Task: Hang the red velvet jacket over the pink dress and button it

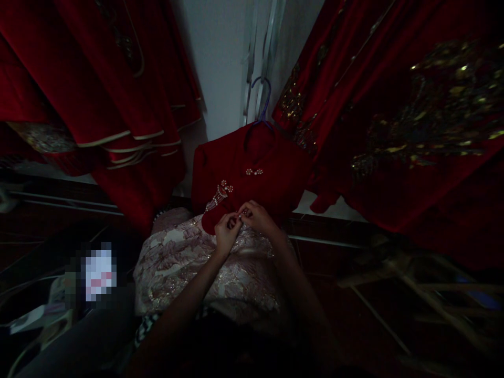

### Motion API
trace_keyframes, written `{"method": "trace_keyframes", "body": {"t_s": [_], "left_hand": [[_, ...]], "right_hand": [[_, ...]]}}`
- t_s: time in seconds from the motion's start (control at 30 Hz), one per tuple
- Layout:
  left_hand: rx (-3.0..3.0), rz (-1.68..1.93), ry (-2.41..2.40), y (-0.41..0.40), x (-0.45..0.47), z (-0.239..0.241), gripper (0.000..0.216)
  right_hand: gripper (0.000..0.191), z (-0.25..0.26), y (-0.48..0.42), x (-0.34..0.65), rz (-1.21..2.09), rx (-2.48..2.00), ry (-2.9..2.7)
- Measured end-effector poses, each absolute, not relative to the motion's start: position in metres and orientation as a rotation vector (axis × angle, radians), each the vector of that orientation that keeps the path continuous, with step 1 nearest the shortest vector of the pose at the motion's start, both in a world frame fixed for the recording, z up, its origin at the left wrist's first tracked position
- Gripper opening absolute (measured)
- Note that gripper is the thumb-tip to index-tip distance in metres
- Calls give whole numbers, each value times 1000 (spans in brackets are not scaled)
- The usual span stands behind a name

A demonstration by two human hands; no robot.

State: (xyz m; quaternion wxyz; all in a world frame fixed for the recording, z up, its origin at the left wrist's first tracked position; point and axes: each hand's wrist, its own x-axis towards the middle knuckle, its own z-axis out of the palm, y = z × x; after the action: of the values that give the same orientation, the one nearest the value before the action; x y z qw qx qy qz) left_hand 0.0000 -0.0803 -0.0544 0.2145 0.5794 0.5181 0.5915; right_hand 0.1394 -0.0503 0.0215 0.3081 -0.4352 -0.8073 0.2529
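Observation:
A dark red jacket [255, 173] hangs on a purple hanger [263, 100] in front of me, with a pearl clasp [254, 171] at its chest and a beaded tassel [219, 197] lower left. My left hand [226, 231] and my right hand [255, 216] meet at the jacket's lower front edge, both with fingers pinched on a small pale fastening there. Below my hands lies a pink and gold brocade cloth [189, 268].
Red velvet garments with cream piping [118, 105] hang at the left. More red garments with gold embroidery [425, 115] hang at the right. A white wall [220, 58] shows between them. A blurred patch [98, 273] and pale items sit lower left. Wooden slats [413, 283] lie lower right.

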Motion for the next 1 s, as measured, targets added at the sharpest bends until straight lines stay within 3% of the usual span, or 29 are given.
{"method": "trace_keyframes", "body": {"t_s": [0.27, 0.6, 1.0], "left_hand": [[1643, 1745, 1431, -86, 3, -50, 27], [1678, 1774, 1425, -88, 3, -43, 18], [1771, 1730, 1335, -87, 1, -51, 18]], "right_hand": [[15, 30, -53, 155, 819, -1160, -2132], [18, 55, -61, 179, 758, -1205, -2084], [18, 34, -50, 175, 823, -1170, -2086]]}}
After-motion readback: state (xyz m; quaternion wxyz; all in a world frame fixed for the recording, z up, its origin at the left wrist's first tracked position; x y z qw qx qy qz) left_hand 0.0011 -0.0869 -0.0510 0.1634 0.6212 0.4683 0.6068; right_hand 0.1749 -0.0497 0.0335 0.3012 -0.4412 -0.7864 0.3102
